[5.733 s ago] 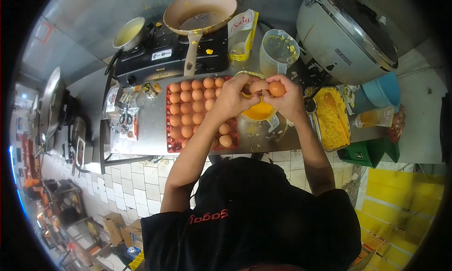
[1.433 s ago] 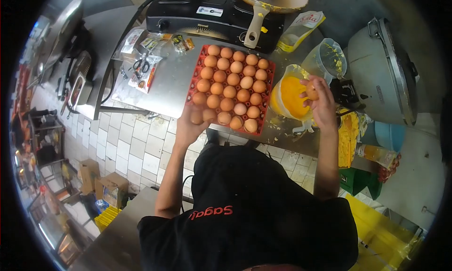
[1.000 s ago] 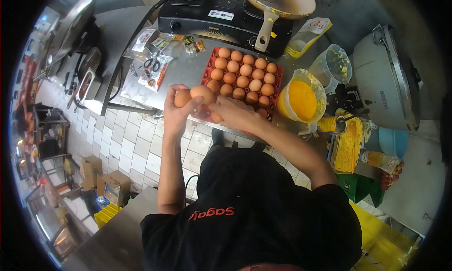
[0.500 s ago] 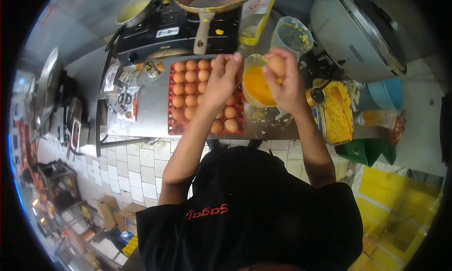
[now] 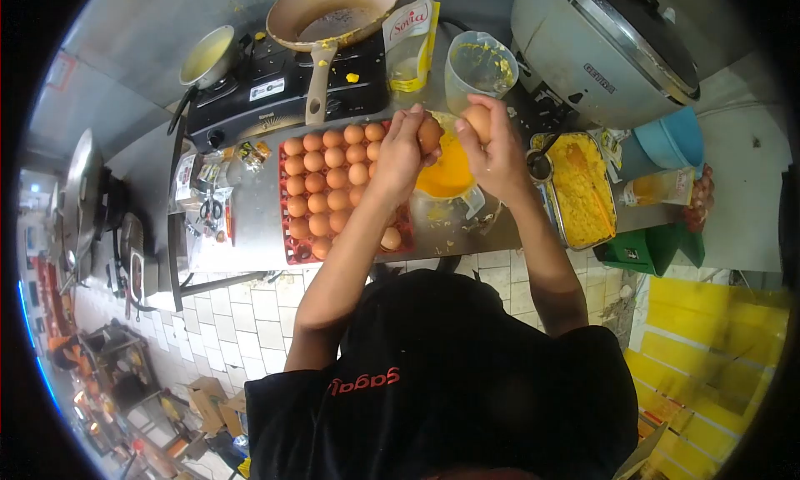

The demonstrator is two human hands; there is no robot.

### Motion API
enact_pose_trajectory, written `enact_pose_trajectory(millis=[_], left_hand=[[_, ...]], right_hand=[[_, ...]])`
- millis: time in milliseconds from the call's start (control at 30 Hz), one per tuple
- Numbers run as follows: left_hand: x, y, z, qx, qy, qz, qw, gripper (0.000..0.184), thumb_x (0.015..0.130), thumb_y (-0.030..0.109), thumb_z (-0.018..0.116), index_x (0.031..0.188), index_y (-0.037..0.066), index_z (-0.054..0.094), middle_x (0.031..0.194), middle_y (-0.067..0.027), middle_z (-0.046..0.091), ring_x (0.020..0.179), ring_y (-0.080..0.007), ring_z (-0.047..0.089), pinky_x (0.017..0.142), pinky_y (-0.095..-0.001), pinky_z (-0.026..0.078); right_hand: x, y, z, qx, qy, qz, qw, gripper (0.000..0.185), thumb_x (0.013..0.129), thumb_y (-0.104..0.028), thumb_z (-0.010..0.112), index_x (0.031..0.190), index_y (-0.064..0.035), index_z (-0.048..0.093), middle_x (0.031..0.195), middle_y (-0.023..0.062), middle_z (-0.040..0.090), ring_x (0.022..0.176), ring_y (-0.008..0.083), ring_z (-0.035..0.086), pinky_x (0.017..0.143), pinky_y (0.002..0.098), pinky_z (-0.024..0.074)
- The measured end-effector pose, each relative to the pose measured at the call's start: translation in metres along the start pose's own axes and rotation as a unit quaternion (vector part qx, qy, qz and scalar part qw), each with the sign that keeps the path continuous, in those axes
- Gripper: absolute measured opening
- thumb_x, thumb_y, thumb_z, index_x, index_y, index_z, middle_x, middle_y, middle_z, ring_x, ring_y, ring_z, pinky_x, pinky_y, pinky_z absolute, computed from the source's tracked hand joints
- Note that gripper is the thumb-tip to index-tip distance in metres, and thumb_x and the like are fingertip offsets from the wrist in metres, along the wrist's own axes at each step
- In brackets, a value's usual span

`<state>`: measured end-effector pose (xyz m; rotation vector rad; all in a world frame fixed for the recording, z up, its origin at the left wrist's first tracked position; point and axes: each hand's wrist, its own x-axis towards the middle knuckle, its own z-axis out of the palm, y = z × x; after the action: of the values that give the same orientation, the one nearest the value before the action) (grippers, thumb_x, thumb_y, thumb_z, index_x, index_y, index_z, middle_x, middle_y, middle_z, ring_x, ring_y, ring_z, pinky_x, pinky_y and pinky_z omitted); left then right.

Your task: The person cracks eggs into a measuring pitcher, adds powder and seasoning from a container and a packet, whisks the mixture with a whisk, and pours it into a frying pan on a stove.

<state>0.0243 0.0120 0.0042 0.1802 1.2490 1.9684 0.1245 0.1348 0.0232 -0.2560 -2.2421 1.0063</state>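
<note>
My left hand [image 5: 402,153] is wrapped round a brown egg [image 5: 430,135] at the left rim of a plastic jug [image 5: 476,203] holding orange-yellow liquid egg [image 5: 447,173]. Over the jug's right side, my right hand [image 5: 499,157] grips a paler egg [image 5: 478,123] between thumb and fingers. The two eggs are close together but apart, and both shells look whole. Left of the jug lies a red egg tray [image 5: 405,230] with many brown eggs [image 5: 336,178], partly hidden by my left forearm.
Behind stand a gas stove [image 5: 267,88] with a frying pan [image 5: 333,13], a Sovia pouch [image 5: 411,47] and another jug [image 5: 481,67]. A large cooker [image 5: 600,55] is at the back right, near a pan of yellow food [image 5: 582,188]. Scissors [image 5: 211,207] lie left.
About a second ago both hands were at the tray with eggs in my left hand. Both have moved right to the liquid-filled jug, each now holding an egg. The camera view has shifted too.
</note>
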Motion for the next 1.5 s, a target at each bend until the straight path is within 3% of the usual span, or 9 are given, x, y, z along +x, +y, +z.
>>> enact_pose_trajectory(millis=[267, 433, 600, 900, 1000, 1133, 1233, 1367, 1500], left_hand=[[-0.033, 0.025, -0.041, 0.077, 0.065, 0.012, 0.995, 0.031, 0.101, 0.043, 0.052, 0.108, 0.013, 0.056, 0.096, -0.0017, 0.059, 0.08, -0.0107, 0.057, 0.071, -0.0271, 0.049], [-0.085, 0.032, -0.125, 0.29, 0.171, 0.041, 0.941, 0.035, 0.093, 0.036, 0.068, 0.109, 0.007, 0.058, 0.098, -0.0018, 0.062, 0.085, -0.0112, 0.061, 0.073, -0.0329, 0.053], [-0.11, -0.003, -0.233, 0.498, 0.264, 0.126, 0.817, 0.054, 0.069, 0.025, 0.087, 0.104, 0.0, 0.055, 0.091, -0.0202, 0.067, 0.078, -0.0295, 0.065, 0.07, -0.0385, 0.053], [-0.121, -0.012, -0.247, 0.532, 0.275, 0.111, 0.793, 0.047, 0.072, 0.027, 0.083, 0.102, 0.002, 0.056, 0.086, -0.023, 0.068, 0.08, -0.0371, 0.069, 0.068, -0.0429, 0.054], [-0.121, -0.012, -0.248, 0.515, 0.285, 0.112, 0.8, 0.045, 0.073, 0.027, 0.081, 0.101, 0.003, 0.057, 0.084, -0.0239, 0.068, 0.081, -0.0393, 0.069, 0.068, -0.0438, 0.054], [-0.127, -0.016, -0.249, 0.53, 0.273, 0.134, 0.792, 0.046, 0.072, 0.026, 0.083, 0.102, 0.004, 0.057, 0.087, -0.0235, 0.068, 0.083, -0.0401, 0.068, 0.07, -0.045, 0.054], [-0.128, -0.016, -0.256, 0.493, 0.275, 0.093, 0.82, 0.052, 0.067, 0.023, 0.086, 0.105, 0.004, 0.056, 0.091, -0.0227, 0.068, 0.086, -0.0419, 0.067, 0.074, -0.0459, 0.054], [-0.129, -0.018, -0.261, 0.528, 0.29, 0.13, 0.788, 0.05, 0.069, 0.021, 0.083, 0.107, 0.005, 0.056, 0.093, -0.0225, 0.069, 0.088, -0.0402, 0.068, 0.076, -0.0455, 0.054], [-0.148, -0.003, -0.281, 0.317, 0.35, 0.124, 0.872, 0.046, 0.071, 0.016, 0.085, 0.103, 0.005, 0.054, 0.09, -0.0122, 0.068, 0.082, -0.0214, 0.067, 0.073, -0.0324, 0.054]], right_hand=[[-0.007, 0.021, -0.001, -0.044, -0.143, 0.083, 0.985, 0.037, 0.097, -0.028, 0.063, 0.121, -0.0025, 0.05, 0.106, 0.0209, 0.063, 0.097, 0.0308, 0.064, 0.085, 0.038, 0.0491], [-0.004, 0.024, -0.001, -0.064, -0.195, 0.063, 0.977, 0.034, 0.098, -0.031, 0.06, 0.113, -0.0017, 0.052, 0.098, 0.0213, 0.066, 0.089, 0.0422, 0.064, 0.077, 0.0451, 0.0502], [0.005, 0.005, -0.001, -0.118, -0.203, 0.095, 0.967, 0.032, 0.098, -0.032, 0.058, 0.111, -0.0039, 0.05, 0.104, 0.0236, 0.065, 0.096, 0.0477, 0.06, 0.077, 0.0511, 0.049], [0.006, 0.002, 0.002, -0.172, -0.179, 0.072, 0.966, 0.03, 0.098, -0.032, 0.059, 0.111, -0.006, 0.051, 0.101, 0.0244, 0.065, 0.094, 0.0487, 0.06, 0.075, 0.0514, 0.0492], [0.004, 0.009, 0.004, -0.157, -0.123, 0.049, 0.979, 0.03, 0.101, -0.033, 0.054, 0.111, -0.0047, 0.051, 0.089, 0.0158, 0.067, 0.076, 0.0324, 0.067, 0.065, 0.0395, 0.051], [0.003, 0.009, 0.015, 0.168, -0.146, 0.297, 0.928, 0.028, 0.103, -0.033, 0.053, 0.11, -0.0063, 0.056, 0.081, 0.0022, 0.059, 0.06, 0.0065, 0.054, 0.05, 0.0194, 0.0391], [-0.003, -0.007, 0.034, 0.313, -0.137, 0.338, 0.877, 0.028, 0.103, -0.031, 0.051, 0.115, -0.006, 0.056, 0.083, 0.0033, 0.06, 0.061, 0.0086, 0.055, 0.051, 0.0204, 0.0406], [-0.007, -0.045, 0.089, 0.323, -0.296, 0.31, 0.844, 0.027, 0.1, -0.027, 0.057, 0.116, -0.0056, 0.059, 0.091, 0.0054, 0.063, 0.07, 0.0106, 0.061, 0.057, 0.023, 0.0472], [-0.026, -0.073, 0.164, 0.137, -0.47, 0.073, 0.869, 0.032, 0.091, -0.027, 0.064, 0.118, -0.0076, 0.062, 0.099, 0.0112, 0.067, 0.084, 0.0215, 0.067, 0.075, 0.0352, 0.0546]])
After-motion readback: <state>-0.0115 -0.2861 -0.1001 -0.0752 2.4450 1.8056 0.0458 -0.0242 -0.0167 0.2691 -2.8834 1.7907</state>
